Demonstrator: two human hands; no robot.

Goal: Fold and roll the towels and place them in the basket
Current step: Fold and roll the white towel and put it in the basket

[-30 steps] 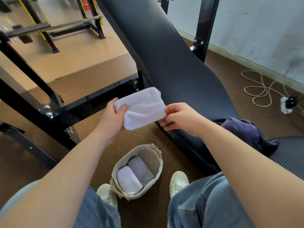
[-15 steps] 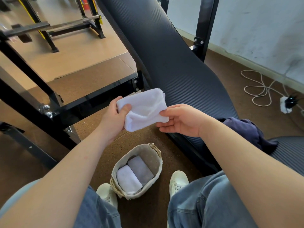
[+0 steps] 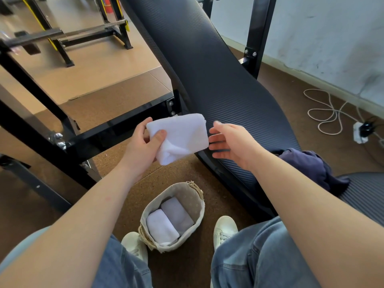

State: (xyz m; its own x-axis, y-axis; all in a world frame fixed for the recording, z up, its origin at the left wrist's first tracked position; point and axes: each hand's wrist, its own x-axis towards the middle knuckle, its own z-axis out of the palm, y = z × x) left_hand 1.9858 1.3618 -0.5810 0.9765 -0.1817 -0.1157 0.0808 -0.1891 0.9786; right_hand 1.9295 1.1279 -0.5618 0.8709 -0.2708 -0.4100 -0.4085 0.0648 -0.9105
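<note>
Left fingers [image 3: 159, 136] pinching rolled white towel [image 3: 180, 136]; right fingers [image 3: 216, 140] spread, empty, beside it

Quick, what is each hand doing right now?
Left hand: closed, holding the white towel.
Right hand: open, holding nothing, fingers spread beside the towel.

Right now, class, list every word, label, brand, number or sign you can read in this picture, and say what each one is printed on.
None: no readable text shows anywhere in this view.
white towel in the left hand: plain, no label visible.
basket and the two rolled towels inside it: no tag or print visible.
white shoes: no brand mark can be made out.
red object at the top edge: too blurred and cropped to read.
</note>
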